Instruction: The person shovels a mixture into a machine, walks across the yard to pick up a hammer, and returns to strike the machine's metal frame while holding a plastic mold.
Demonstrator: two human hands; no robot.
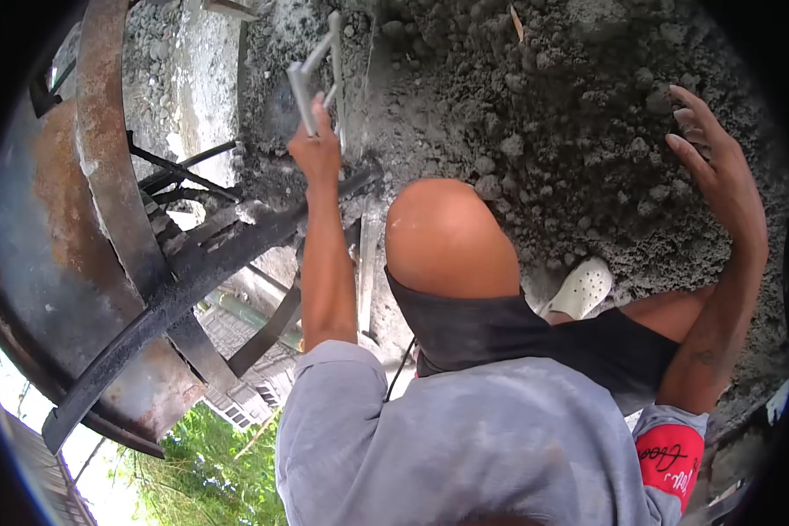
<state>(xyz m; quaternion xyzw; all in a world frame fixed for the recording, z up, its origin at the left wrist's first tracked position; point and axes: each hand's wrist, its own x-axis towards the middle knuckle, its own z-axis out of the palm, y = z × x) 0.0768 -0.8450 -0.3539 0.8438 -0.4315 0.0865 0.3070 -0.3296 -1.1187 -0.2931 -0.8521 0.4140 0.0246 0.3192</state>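
Note:
My left hand [314, 154] is closed round one end of a light grey, thin, angular piece [322, 61] with bent arms, perhaps metal; motion blur hides its exact kind. It is held up over dark, crumbly rubble, close to a pale concrete edge. My right hand [714, 158] is held out above the loose grey soil [579, 131] on the right. Its fingers are apart and loosely curved, with nothing in them.
On the left stand a rusty curved metal sheet [57, 210] and a long charred bar [210, 272] slanting towards my left forearm. My bent knee [451, 232] and a pale clog [583, 289] are between my arms. Green foliage [206, 469] shows at lower left.

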